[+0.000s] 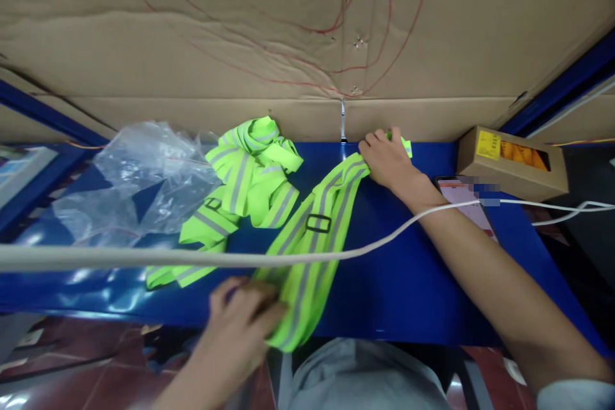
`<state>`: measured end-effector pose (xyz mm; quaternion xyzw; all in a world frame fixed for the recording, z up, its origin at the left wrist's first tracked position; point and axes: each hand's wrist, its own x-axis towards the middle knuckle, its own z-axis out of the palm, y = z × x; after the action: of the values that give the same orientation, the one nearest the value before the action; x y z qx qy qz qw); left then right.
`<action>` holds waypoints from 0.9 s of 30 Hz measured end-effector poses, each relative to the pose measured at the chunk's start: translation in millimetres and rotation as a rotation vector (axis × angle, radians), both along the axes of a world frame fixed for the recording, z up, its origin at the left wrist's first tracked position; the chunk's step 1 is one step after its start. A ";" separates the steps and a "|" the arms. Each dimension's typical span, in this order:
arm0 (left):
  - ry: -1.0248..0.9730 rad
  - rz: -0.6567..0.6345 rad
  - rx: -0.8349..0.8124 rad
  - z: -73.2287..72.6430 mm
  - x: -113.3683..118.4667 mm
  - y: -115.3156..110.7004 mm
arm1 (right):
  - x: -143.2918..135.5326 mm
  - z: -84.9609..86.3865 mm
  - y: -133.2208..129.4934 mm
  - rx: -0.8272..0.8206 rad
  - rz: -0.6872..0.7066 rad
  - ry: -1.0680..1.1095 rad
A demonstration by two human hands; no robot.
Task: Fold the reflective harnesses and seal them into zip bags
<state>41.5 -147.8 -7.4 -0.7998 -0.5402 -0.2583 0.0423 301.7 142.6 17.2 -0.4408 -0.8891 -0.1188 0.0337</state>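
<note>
Blue table [384, 295] | right hand [388, 157]: grip closed on neon strap [331, 205] | left hand [245, 314]: grip half-curled at strap, blurred

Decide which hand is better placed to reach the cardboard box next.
Probably the right hand: it is nearer the cardboard box, though it would first have to release the reflective strap. The left hand is at the strap's near end, farther off.

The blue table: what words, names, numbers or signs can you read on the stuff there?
Nothing can be read for sure.
Yellow label on the cardboard box: dark marks, too small and blurred.
Phone screen: too blurred, and partly covered by little squares.
</note>
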 end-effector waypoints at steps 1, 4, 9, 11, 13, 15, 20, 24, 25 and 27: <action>0.079 -0.075 0.014 -3.6 15.7 -3.7 | -0.9 -2.1 6.7 0.015 -0.002 -0.014; 0.182 -0.206 -0.023 -7.7 44.0 -7.6 | -2.8 -2.4 19.0 0.006 0.015 -0.014; 0.168 -0.224 -0.030 0.3 46.0 -6.6 | 2.9 4.1 -4.1 0.005 0.131 0.076; 0.137 -0.204 -0.015 1.7 44.0 -8.0 | 8.8 2.2 -34.2 -0.027 0.190 0.137; 0.107 -0.157 0.008 -0.3 45.1 -11.4 | 15.0 -2.4 -74.5 -0.118 0.284 0.203; 0.071 -0.089 0.024 -6.1 50.9 -16.8 | 20.7 -7.3 -118.3 -0.246 0.367 0.298; -0.010 0.052 0.043 -29.7 79.8 -31.2 | 31.6 -15.8 -188.2 -0.646 0.575 0.389; -0.007 -0.142 0.060 -33.4 84.9 -29.9 | 34.3 -18.1 -189.6 -0.790 0.560 0.330; -0.052 -0.143 0.062 -30.0 80.4 -27.6 | 34.7 -17.3 -187.9 -0.800 0.559 0.317; -0.123 -0.086 0.061 -19.6 67.1 -22.5 | 36.2 -14.7 -186.3 -0.764 0.554 0.312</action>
<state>108.7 -170.3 -26.9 -0.8032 -0.4989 -0.3248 0.0222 337.8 -43.8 2.5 -0.1811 -0.9372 0.2964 0.0327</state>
